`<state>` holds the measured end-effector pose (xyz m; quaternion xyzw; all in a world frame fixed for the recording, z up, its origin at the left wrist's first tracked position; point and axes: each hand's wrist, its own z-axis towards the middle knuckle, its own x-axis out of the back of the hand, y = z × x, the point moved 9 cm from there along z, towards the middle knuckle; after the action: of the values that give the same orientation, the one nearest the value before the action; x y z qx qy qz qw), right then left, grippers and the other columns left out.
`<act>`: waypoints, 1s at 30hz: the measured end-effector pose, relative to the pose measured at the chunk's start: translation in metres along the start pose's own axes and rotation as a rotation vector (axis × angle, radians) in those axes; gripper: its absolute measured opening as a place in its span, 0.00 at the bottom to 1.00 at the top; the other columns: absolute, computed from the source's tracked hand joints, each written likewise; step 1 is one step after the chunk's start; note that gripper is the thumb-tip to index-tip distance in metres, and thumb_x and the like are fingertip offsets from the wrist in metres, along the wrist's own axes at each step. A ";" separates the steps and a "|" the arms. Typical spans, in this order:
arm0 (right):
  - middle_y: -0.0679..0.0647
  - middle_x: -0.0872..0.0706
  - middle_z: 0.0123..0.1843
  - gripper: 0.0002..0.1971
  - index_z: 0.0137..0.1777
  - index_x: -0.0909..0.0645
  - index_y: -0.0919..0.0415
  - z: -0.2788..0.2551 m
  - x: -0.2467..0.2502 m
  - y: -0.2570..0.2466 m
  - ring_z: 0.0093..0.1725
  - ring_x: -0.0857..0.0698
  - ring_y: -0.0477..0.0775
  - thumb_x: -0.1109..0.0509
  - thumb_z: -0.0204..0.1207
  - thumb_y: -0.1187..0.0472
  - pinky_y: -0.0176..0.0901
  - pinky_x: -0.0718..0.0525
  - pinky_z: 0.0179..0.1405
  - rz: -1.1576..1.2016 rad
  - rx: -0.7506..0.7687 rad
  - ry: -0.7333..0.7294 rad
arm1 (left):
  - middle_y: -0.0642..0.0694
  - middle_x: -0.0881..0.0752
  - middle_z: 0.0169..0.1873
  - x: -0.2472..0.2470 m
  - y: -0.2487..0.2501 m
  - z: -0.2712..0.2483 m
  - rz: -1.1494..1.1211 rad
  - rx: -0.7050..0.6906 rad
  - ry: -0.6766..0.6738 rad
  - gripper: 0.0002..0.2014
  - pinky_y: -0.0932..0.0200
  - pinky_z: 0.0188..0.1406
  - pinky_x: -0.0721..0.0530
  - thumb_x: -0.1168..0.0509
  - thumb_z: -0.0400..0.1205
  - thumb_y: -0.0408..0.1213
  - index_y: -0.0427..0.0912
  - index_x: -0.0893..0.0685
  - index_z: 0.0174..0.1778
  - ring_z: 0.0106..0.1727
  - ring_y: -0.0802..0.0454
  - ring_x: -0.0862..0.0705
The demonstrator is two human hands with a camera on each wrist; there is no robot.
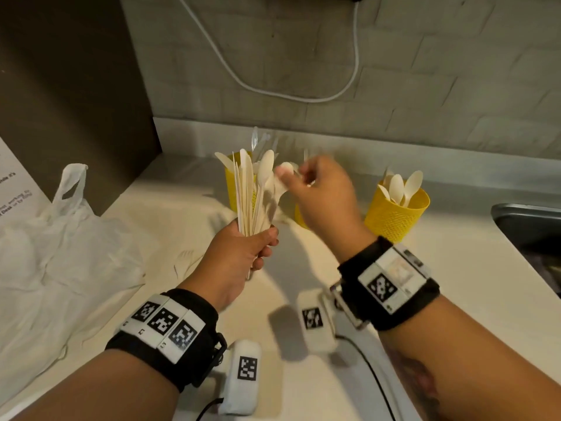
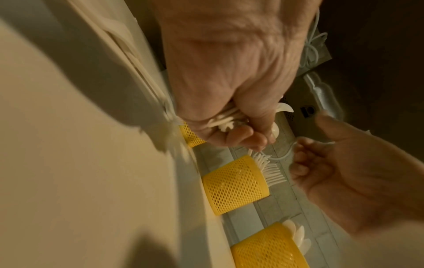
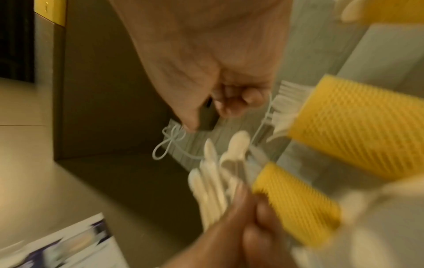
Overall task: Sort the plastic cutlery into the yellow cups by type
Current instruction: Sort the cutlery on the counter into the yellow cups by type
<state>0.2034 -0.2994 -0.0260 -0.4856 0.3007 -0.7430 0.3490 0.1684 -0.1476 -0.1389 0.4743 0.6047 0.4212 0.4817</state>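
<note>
My left hand (image 1: 246,247) grips an upright bundle of white plastic cutlery (image 1: 252,189), knives and spoons mixed. Three yellow mesh cups stand along the back wall. The left cup (image 1: 232,183) is half hidden behind the bundle. My right hand (image 1: 321,192) covers most of the middle cup (image 2: 236,185), which holds forks. The right cup (image 1: 397,214) holds spoons. The right hand hovers just right of the bundle's tops with fingers loosely curled and thumb out. The left wrist view shows nothing in that hand (image 2: 332,172).
A crumpled white plastic bag (image 1: 60,244) lies on the counter at left. A steel sink (image 1: 528,226) opens at the right edge. A white cable (image 1: 291,92) hangs on the brick wall. A loose fork (image 1: 185,256) lies left of my left hand.
</note>
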 end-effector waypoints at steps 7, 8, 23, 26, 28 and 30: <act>0.59 0.18 0.34 0.14 0.52 0.18 0.74 -0.042 -0.073 0.047 0.28 0.22 0.51 0.26 0.79 0.60 0.41 0.19 0.33 0.650 -0.440 -0.455 | 0.48 0.14 0.33 -0.009 -0.003 -0.006 -0.035 0.026 -0.070 0.06 0.61 0.28 0.35 0.33 0.85 0.38 0.51 0.15 0.56 0.29 0.57 0.26; 0.60 0.19 0.35 0.11 0.52 0.18 0.73 -0.042 -0.074 0.046 0.27 0.23 0.51 0.28 0.79 0.63 0.40 0.19 0.33 0.718 -0.453 -0.462 | 0.49 0.12 0.33 -0.010 -0.002 -0.008 -0.060 0.031 -0.076 0.06 0.62 0.28 0.33 0.34 0.86 0.42 0.49 0.15 0.56 0.28 0.57 0.24; 0.56 0.13 0.35 0.06 0.54 0.17 0.71 -0.042 -0.058 0.053 0.27 0.19 0.48 0.34 0.81 0.72 0.37 0.22 0.27 0.866 -0.493 -0.524 | 0.36 0.07 0.43 -0.030 0.006 -0.013 -0.032 -0.042 -0.220 0.12 0.56 0.34 0.10 0.44 0.90 0.40 0.42 0.18 0.63 0.41 0.45 0.08; 0.54 0.12 0.37 0.06 0.49 0.15 0.63 -0.042 -0.052 0.055 0.32 0.19 0.48 0.32 0.79 0.72 0.37 0.23 0.34 0.837 -0.490 -0.504 | 0.37 0.08 0.41 -0.029 0.006 -0.010 -0.039 -0.064 -0.177 0.12 0.54 0.35 0.10 0.43 0.90 0.39 0.37 0.18 0.62 0.42 0.44 0.08; 0.54 0.14 0.40 0.08 0.51 0.14 0.61 -0.042 -0.048 0.060 0.37 0.22 0.47 0.31 0.78 0.72 0.38 0.26 0.40 0.824 -0.509 -0.467 | 0.40 0.08 0.37 -0.025 0.004 -0.006 -0.063 -0.065 -0.132 0.11 0.51 0.37 0.09 0.43 0.90 0.38 0.34 0.20 0.58 0.42 0.42 0.07; 0.53 0.14 0.42 0.09 0.51 0.14 0.60 -0.042 -0.045 0.061 0.41 0.21 0.47 0.31 0.78 0.73 0.40 0.25 0.47 0.824 -0.521 -0.444 | 0.42 0.09 0.35 -0.023 0.001 -0.003 -0.086 -0.056 -0.100 0.10 0.49 0.38 0.08 0.43 0.90 0.37 0.33 0.21 0.59 0.43 0.40 0.07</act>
<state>0.1906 -0.2933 -0.1119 -0.5432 0.5599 -0.3247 0.5347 0.1672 -0.1702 -0.1325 0.4547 0.5874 0.3929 0.5420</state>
